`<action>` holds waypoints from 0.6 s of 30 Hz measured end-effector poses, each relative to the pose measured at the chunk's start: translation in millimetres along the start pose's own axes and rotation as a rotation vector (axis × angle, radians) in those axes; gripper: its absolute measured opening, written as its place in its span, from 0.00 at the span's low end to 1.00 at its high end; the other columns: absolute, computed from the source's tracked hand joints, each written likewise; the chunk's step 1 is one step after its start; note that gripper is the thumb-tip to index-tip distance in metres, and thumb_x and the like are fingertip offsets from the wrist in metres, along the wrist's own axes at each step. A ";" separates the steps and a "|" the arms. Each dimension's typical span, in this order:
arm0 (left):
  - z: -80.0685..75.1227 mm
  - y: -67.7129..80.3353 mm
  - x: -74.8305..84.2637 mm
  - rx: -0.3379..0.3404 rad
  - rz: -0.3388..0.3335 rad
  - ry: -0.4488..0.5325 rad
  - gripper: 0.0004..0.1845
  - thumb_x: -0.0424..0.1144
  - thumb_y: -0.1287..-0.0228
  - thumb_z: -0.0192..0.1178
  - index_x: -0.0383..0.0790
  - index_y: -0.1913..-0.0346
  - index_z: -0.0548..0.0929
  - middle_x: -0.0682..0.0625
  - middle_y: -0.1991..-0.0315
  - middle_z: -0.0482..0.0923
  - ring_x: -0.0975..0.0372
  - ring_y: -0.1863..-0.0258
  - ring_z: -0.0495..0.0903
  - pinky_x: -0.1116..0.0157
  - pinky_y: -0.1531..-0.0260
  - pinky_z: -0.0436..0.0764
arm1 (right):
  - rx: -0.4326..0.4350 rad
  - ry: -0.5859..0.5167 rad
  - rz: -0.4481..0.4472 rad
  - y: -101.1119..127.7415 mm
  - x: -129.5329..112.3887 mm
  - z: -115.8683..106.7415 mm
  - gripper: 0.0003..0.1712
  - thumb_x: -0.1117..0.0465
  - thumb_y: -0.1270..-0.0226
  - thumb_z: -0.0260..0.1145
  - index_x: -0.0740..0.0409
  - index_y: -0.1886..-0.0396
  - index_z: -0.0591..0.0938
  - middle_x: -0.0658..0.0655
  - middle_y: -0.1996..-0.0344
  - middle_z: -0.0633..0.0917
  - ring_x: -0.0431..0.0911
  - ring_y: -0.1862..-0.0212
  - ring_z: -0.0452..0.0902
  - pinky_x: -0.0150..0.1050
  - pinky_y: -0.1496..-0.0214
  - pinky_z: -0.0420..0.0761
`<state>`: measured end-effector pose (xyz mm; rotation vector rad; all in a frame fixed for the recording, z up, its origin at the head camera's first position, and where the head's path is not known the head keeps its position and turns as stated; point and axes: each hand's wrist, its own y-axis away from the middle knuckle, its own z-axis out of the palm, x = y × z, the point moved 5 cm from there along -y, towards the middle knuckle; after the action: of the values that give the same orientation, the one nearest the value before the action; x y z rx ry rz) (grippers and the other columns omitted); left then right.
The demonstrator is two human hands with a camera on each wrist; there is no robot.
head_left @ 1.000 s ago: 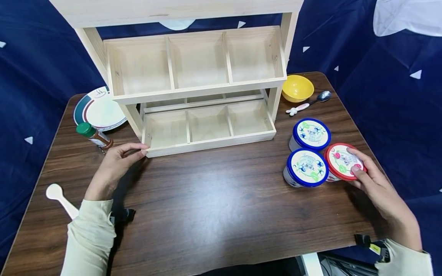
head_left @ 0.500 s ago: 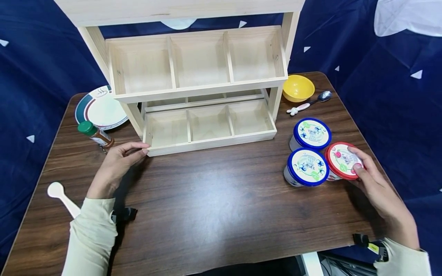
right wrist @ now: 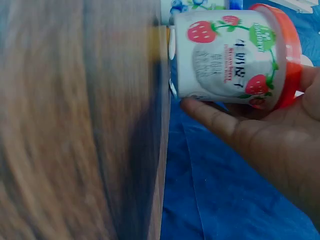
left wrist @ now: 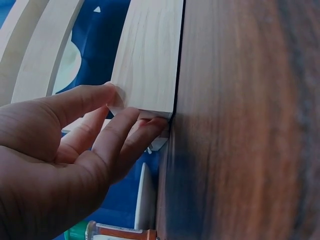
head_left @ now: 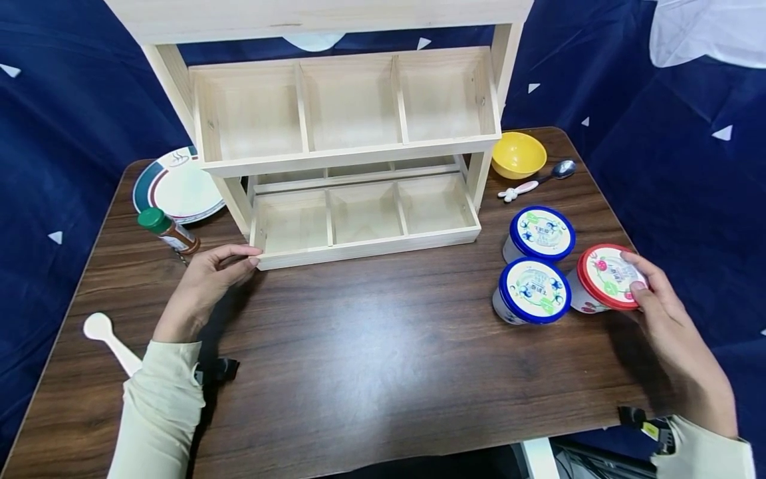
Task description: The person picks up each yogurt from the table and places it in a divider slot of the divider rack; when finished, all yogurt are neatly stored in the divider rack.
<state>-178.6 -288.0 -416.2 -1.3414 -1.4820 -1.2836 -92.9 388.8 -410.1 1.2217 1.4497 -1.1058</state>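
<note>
My right hand (head_left: pixel 633 271) grips a red-lidded strawberry cup (head_left: pixel 604 283) near the table's right edge, thumb on the lid rim and fingers round its side (right wrist: pixel 230 55). The cup is tilted, a little apart from two blue-lidded cups (head_left: pixel 532 286) (head_left: pixel 541 233) on its left. My left hand (head_left: pixel 248 256) pinches the front left corner of the wooden rack's lower tray (head_left: pixel 359 246), thumb on top and fingers against the corner (left wrist: pixel 132 107). All compartments of the rack that show hold nothing.
A plate (head_left: pixel 173 189) and a green-capped bottle (head_left: pixel 167 233) lie left of the rack. A white scoop (head_left: pixel 110 342) rests near the left table edge. A yellow bowl (head_left: pixel 517 154) and a spoon (head_left: pixel 538 179) sit behind the cups. The brown table (head_left: pixel 371 359) spreads before the rack.
My right hand has drawn the red-lidded cup to the right, away from the near blue-lidded cup, and tilted it. My left hand has stayed at the rack's corner.
</note>
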 end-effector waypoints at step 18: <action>0.4 -0.3 -0.5 0.012 -0.010 -0.020 0.11 0.35 0.21 0.67 0.42 0.42 0.91 0.64 0.52 0.86 0.75 0.56 0.83 0.76 0.55 0.83 | 0.178 0.161 -0.081 -3.2 -28.0 -7.5 0.31 0.71 0.11 0.45 0.50 0.16 0.64 0.46 0.35 0.68 0.37 0.44 0.73 0.18 0.50 0.78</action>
<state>-178.7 -287.7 -416.8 -1.3444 -1.5092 -1.2687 -94.2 390.9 -381.1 1.4149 1.5598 -1.2366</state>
